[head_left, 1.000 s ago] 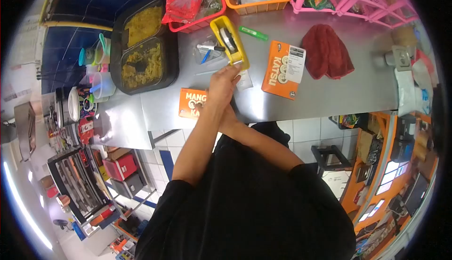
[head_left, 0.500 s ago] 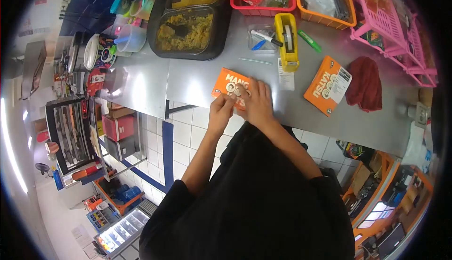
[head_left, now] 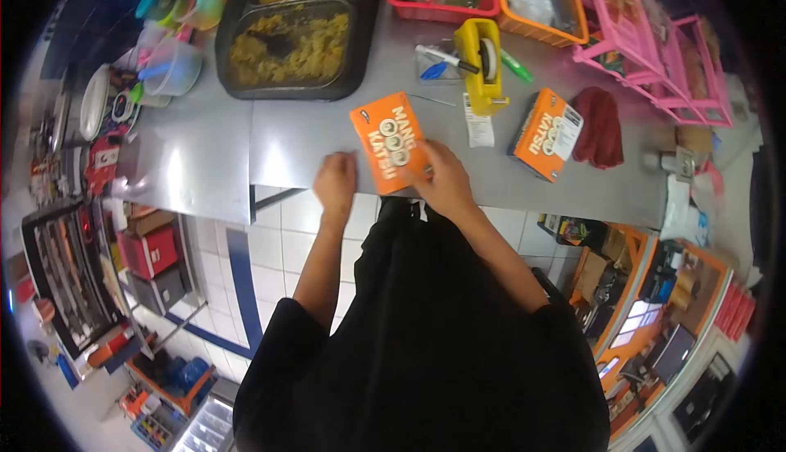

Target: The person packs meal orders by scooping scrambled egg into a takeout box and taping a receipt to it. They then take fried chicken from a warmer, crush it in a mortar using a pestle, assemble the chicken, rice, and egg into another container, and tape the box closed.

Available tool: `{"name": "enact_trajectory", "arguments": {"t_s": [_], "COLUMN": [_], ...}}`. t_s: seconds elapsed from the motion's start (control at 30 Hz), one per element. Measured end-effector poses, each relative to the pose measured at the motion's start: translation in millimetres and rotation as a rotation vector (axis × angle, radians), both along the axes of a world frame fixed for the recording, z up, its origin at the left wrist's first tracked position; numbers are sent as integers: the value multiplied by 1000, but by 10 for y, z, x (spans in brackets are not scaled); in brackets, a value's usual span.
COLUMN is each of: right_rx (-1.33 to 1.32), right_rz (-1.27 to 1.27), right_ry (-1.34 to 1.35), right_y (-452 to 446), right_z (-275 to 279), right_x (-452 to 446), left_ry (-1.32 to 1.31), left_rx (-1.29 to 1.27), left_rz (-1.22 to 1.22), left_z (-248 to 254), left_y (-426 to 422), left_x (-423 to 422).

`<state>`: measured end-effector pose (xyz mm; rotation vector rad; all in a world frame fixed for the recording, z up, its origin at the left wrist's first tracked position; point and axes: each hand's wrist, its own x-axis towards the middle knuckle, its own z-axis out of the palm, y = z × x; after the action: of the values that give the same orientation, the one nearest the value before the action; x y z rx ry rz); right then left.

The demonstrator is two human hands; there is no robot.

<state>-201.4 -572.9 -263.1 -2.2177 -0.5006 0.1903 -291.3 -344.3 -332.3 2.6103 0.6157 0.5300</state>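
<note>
An orange cardboard food box (head_left: 386,137) with "KATSU" printed on its lid sits at the front of the steel table. My right hand (head_left: 449,183) grips its lower right edge, fingers on the lid and thumb near the front corner. To the left of the box and apart from it, my left hand (head_left: 336,182) is curled into a loose fist at the table's edge, and I see nothing in it. Farther right is a second orange box (head_left: 547,134) with a white label on its lid.
Behind the box stand a yellow tape dispenser (head_left: 483,67), a receipt (head_left: 478,121), markers and a black food tray (head_left: 286,51). Red (head_left: 442,8) and orange (head_left: 540,26) baskets line the back. A dark red cloth (head_left: 598,128) lies right, near a pink rack (head_left: 647,67).
My left hand has come off the box and moved left. The box has turned, and its lid print shows more fully. My right hand stays at its right side. The whole view has shifted.
</note>
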Motion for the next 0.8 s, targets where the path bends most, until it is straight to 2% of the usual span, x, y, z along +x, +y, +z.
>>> {"name": "enact_trajectory", "arguments": {"t_s": [0.03,0.07,0.1,0.17,0.2,0.23,0.27,0.3,0.37,0.4,0.47,0.5,0.53,0.57,0.63,0.7,0.77,0.8], "right_rx": [188,105,96,-94,-93,-256,-417,-405,-264,-251,-20,-10,166,339,377,427,625,629], "right_rz": [-125,-251,-262,-494,-499,-523,-545,-549,-653,-658,-768,-773,-782,-784,-748,-701,-578,-573], "right_ry": [307,63,51,-83,-82,-62,-41,-43,182,176,122,115,265,419,463,507,798,813], "right_y": [-56,-166,-270,-404,-401,-378,-357,-345,-357,-397,-490,-525,-563,-638,-810,-923,-1086,-1162], "right_z": [-82,-159,-231,-346,-310,-222,-170,-188,-288,-392,-695,-830,-926,-1021,-948,-718,-388,-401], "right_x": [29,101,213,417,481,565,642,715,846,859,889,903,862,798,544,329,53,-74], "left_ry": [17,-18,-48,-76,-204,-334,-309,-284,151,181,205,237,273,275,596,560,529,415], "left_rx": [-49,-150,-251,-269,-377,-479,-571,-662,-1325,-1354,-1372,-1474,-1577,-1574,-1652,-1677,-1710,-1728], "left_rz": [147,211,278,263,138,9,-71,-151,-113,-110,-122,-5,122,123,174,176,207,122], "left_z": [139,333,547,872,994,1073,1111,1142,1236,1130,914,865,871,866,946,903,820,802], "left_y": [49,76,73,-63,-202,-354,-544,-758,-1138,-1317,-1589,-1708,-1796,-1823,-1820,-1826,-1812,-1805], "left_x": [54,131,211,371,495,631,766,910,1225,1384,1697,1839,1940,2037,2212,2328,2270,2220]}}
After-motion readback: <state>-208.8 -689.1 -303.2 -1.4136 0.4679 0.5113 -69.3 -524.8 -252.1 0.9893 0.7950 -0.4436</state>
